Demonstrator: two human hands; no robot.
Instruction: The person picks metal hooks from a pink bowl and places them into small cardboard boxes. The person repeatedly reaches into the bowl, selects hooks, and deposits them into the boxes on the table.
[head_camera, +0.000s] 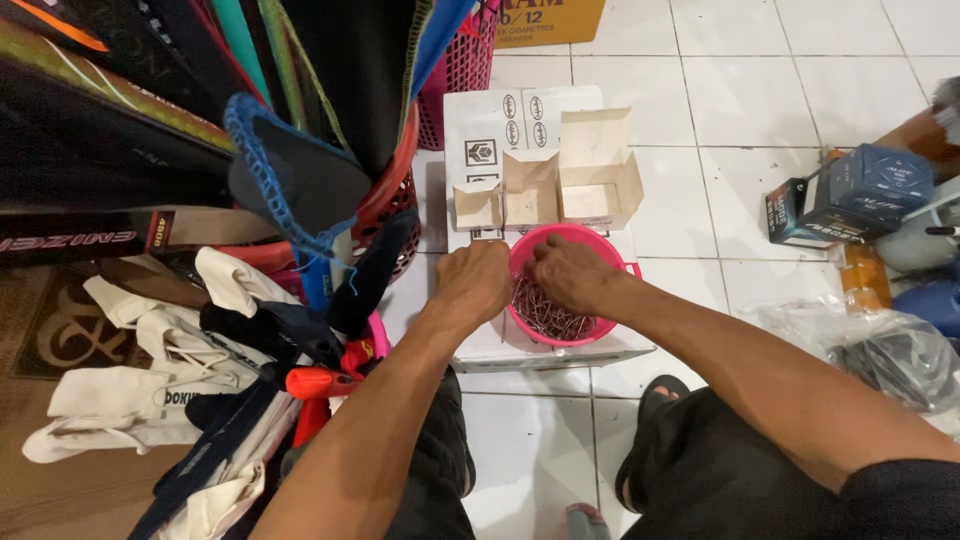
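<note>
Bowl: pink bowl (600, 245) of metal clips (545, 315), before me.
Left hand: my left hand (474, 280) curled at its 9 o'clock rim.
Right hand: my right hand (572, 272) pinches clips inside.
Boxes: small open boxes (545, 185) at 12 o'clock.

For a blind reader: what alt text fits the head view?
Both hands, left hand and right hand, reach into a pink bowl of metal clips standing on a white carton. Small open cardboard boxes sit just behind the bowl.

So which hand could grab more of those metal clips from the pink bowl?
Probably the right hand: it is already inside the pink bowl, over the clips. The left hand sits at the rim.
</note>
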